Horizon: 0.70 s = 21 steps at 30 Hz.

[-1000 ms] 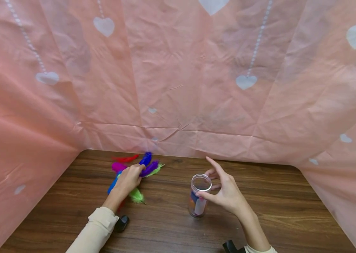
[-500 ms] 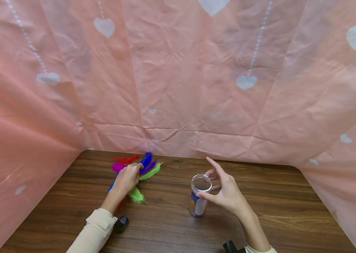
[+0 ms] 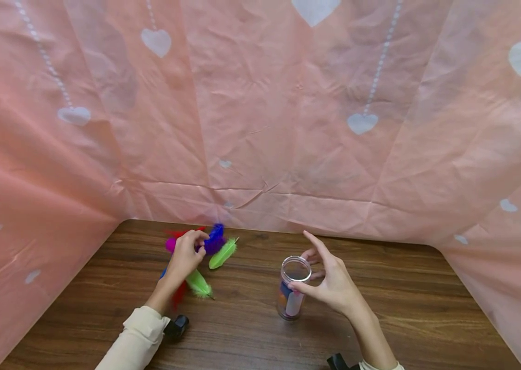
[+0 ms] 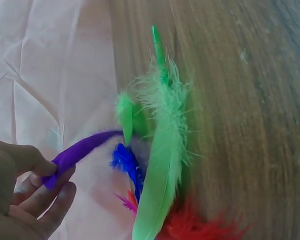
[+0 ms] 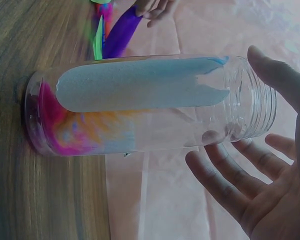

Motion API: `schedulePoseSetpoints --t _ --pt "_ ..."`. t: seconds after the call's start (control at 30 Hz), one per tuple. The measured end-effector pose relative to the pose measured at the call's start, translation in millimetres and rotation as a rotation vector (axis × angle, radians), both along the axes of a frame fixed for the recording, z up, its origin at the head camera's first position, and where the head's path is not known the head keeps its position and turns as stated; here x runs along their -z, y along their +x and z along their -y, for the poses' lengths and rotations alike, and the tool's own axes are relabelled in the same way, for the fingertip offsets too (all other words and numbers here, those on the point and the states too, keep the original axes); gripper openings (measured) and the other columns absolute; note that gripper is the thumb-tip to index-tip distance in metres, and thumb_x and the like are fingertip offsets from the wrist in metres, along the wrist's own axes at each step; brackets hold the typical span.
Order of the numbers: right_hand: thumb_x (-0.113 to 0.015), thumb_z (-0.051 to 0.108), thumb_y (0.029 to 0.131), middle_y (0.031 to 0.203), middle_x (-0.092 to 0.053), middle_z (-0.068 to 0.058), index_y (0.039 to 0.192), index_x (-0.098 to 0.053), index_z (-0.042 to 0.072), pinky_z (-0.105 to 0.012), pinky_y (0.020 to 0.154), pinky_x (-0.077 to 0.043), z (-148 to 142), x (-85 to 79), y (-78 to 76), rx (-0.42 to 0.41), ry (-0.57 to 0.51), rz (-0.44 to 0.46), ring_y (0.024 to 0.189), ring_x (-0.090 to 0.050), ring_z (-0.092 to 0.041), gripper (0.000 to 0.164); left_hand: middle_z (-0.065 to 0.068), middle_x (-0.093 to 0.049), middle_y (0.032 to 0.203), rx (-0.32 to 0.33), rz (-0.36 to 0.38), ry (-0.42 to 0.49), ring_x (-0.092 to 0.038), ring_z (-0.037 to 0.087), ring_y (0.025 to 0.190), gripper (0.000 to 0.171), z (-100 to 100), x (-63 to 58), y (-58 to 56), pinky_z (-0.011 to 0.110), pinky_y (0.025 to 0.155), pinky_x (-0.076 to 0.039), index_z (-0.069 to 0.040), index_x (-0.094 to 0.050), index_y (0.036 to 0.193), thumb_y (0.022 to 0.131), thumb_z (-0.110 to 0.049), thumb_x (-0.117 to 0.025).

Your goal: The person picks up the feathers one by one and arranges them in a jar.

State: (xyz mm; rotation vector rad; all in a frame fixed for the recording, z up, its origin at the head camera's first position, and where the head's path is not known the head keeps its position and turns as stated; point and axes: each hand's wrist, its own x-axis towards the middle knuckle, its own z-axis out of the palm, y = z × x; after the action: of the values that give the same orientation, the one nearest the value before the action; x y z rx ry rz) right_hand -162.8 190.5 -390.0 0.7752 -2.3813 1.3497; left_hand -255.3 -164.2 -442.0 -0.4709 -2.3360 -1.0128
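My left hand pinches a purple feather by one end, between thumb and fingers, over a loose group of feathers. Right beside it lie a light green feather and a dark blue feather. A second light green feather rests nearer the wrist. Further right, an upright clear open-topped jar stands on the table, with pink and orange feathers near its bottom. The thumb and fingers of my right hand hold it around the neck, with one finger stretched away.
A red feather lies partly under the left forearm, and a magenta feather shows behind the left hand. Pink cloth printed with white hearts walls in the wooden table at the back and sides.
My left fingers have drawn back and up from the pile with the purple feather. The light green feather beside them has swung to a steeper angle. My right hand and the jar stay put.
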Motion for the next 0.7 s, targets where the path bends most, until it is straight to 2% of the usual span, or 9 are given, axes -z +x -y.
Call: schedulePoseSetpoints --t 0.23,0.37,0.47,0.7 --pt "-0.096 0.004 0.068 0.108 -0.066 -0.012 0.159 -0.035 0.007 -0.027 0.071 -0.062 0 0.5 0.0 -0.001 -0.001 -0.001 0.097 -0.071 -0.033 0.110 0.013 -0.064 0.081 -0.021 0.022 0.075 -0.062 0.027 0.071 0.026 0 -6.3 1.0 0.025 0.062 -0.049 0.006 -0.072 0.091 0.072 0.023 -0.071" --pt "-0.097 0.005 0.068 0.108 -0.066 -0.011 0.158 -0.035 0.007 -0.027 0.070 -0.062 0 0.3 0.0 0.002 -0.001 -0.003 0.097 -0.071 -0.032 0.109 0.018 -0.068 0.086 -0.014 0.026 0.122 -0.067 0.031 0.074 0.027 -1 -10.6 2.3 0.028 0.063 -0.056 0.009 -0.072 0.096 0.073 0.023 -0.073" --pt "-0.096 0.004 0.068 0.108 -0.066 -0.012 0.159 -0.035 0.007 -0.027 0.070 -0.063 0 0.1 -0.2 -0.002 -0.004 -0.004 0.097 -0.071 -0.033 0.109 0.021 -0.070 0.091 -0.003 0.061 0.163 -0.069 0.034 0.077 0.029 -4 -13.5 3.9 0.030 0.065 -0.059 0.010 -0.071 0.101 0.075 0.023 -0.074" --pt "-0.097 0.005 0.068 0.108 -0.066 -0.011 0.159 -0.035 0.007 -0.028 0.070 -0.063 -1 0.8 -0.6 -0.003 0.002 -0.012 0.097 -0.071 -0.034 0.110 0.024 -0.074 0.089 0.028 0.107 0.201 -0.071 0.031 0.078 0.025 -12 -19.5 8.6 0.027 0.068 -0.058 0.009 -0.072 0.104 0.081 0.018 -0.076"
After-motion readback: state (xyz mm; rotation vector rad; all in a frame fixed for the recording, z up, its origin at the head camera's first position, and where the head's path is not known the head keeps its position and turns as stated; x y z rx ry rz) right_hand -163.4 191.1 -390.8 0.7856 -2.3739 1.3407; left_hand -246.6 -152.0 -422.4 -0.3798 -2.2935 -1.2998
